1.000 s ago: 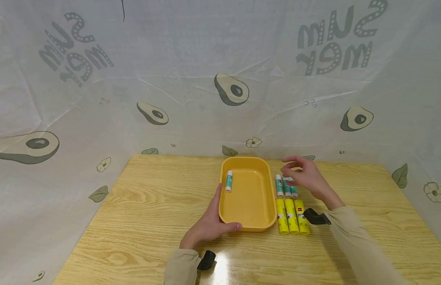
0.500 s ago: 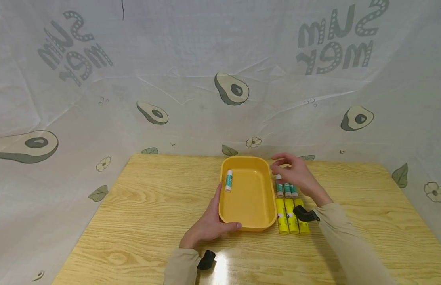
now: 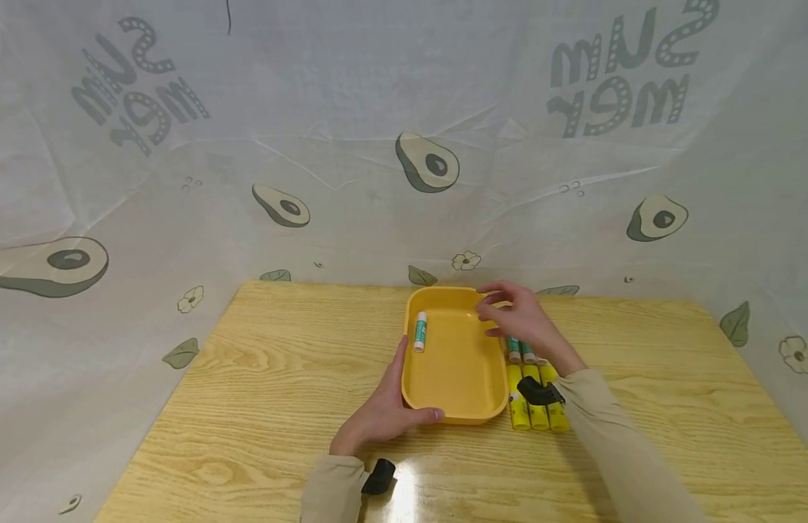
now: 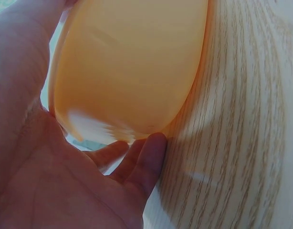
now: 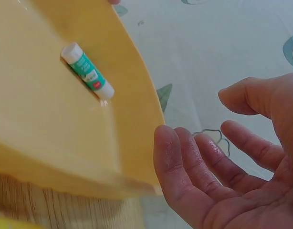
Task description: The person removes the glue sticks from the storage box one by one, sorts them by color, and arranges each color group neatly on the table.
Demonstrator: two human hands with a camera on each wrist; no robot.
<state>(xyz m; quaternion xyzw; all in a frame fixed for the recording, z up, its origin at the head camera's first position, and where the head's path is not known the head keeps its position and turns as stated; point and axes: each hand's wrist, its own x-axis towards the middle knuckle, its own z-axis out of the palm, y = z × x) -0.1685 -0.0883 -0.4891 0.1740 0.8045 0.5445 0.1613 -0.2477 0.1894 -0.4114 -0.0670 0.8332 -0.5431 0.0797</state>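
Observation:
A yellow plastic tray (image 3: 452,374) lies on the wooden table in the head view. My left hand (image 3: 385,414) grips its near left corner, thumb along the front edge and fingers against the left side; in the left wrist view, fingertips (image 4: 153,145) bend against its wall. Inside, along the left wall, lies one teal-and-white glue stick (image 3: 420,332), also clear in the right wrist view. Over the tray's right rim hovers my right hand (image 3: 524,319), fingers loosely bent with nothing between them. It partly covers the teal-and-white glue sticks (image 3: 514,350) lined up outside the tray.
Three yellow cylinders (image 3: 520,415) lie side by side on the table (image 3: 260,392), right of the tray and nearer than the teal glue sticks; my right wrist strap partly hides them. A printed white curtain (image 3: 351,240) hangs behind the table.
My right hand has moved left, from above the teal glue sticks to above the tray's right rim. The left hand and the tray have stayed in place.

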